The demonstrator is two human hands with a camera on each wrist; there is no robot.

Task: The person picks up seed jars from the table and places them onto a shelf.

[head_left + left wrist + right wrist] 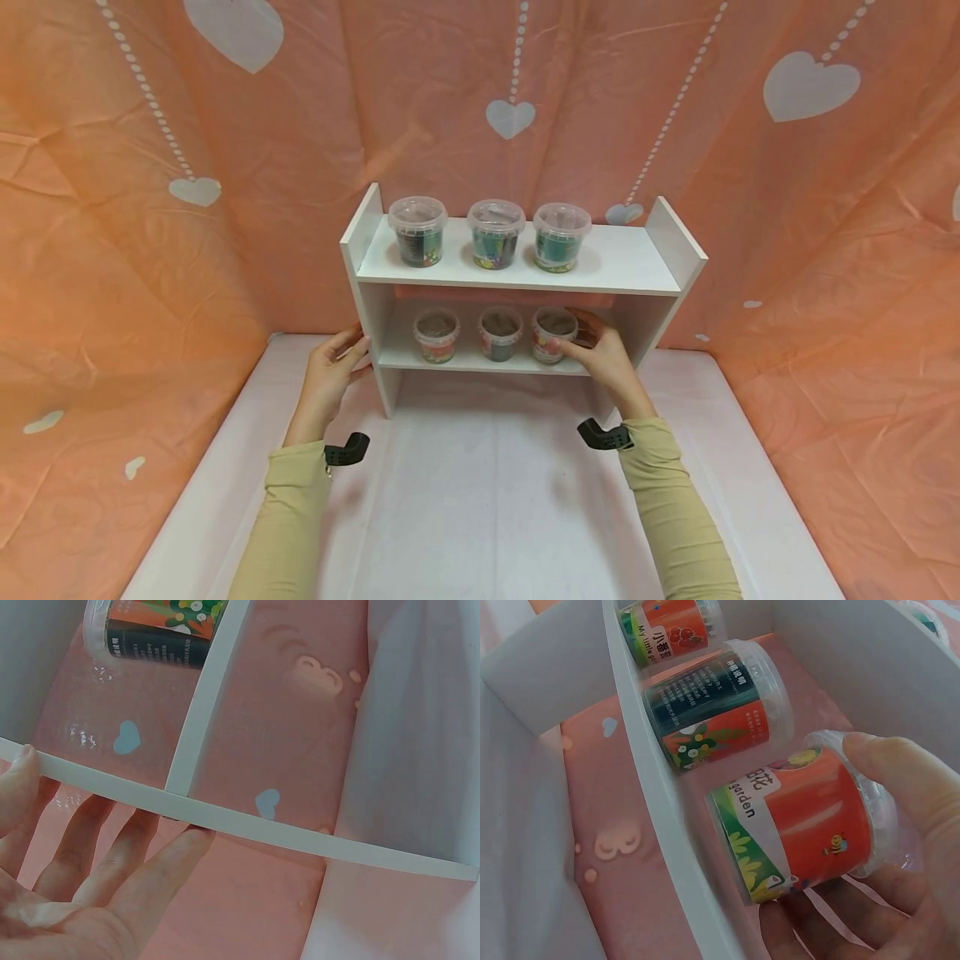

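My right hand (606, 357) holds the rightmost lidded plastic cup (810, 817) on the lower board of a small white shelf (630, 258). In the right wrist view the thumb lies on the rim and the other fingers curl under the far side. The cup has a red and green "garden" label with a bee. Beside it stand a cup with a dark and red label (720, 712) and another red-labelled cup (671, 630). My left hand (330, 375) touches the shelf's left side panel (255, 829), thumb at its front edge and fingers extended along the outside.
On the top board stand three cups with teal and dark labels: left (420, 243), middle (495, 243) and right (557, 247). A white-covered table (480, 500) carries the shelf. Orange cloth (435, 108) with white hearts hangs behind and at both sides.
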